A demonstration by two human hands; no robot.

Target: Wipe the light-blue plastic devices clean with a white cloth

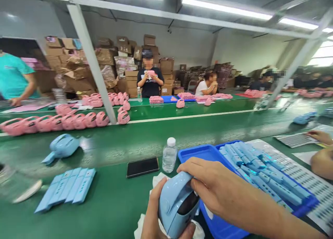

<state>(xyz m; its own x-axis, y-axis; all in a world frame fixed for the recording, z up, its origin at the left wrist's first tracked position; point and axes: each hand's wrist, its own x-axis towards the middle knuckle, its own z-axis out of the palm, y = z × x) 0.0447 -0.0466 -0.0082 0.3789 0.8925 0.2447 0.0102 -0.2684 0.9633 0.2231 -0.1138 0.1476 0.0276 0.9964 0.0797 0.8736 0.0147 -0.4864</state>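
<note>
My left hand (153, 216) cups a light-blue plastic toy housing (175, 204) from below and behind, fingers wrapped round it. My right hand (210, 185) lies over the housing's top right, fingers curled onto its edge. Both hands hold it just above the near edge of the green table, over a white cloth (158, 180). A blue tray (200, 154) of several light-blue strip parts (260, 173) sits right behind my right hand.
A small water bottle (169, 155) and a black phone (142, 166) stand ahead of my hands. Light-blue strips (67, 188) and another blue housing (62, 147) lie to the left. Pink housings (67, 122) line the green belt. Other people work across the belt; a co-worker's hands (321, 152) are at the right.
</note>
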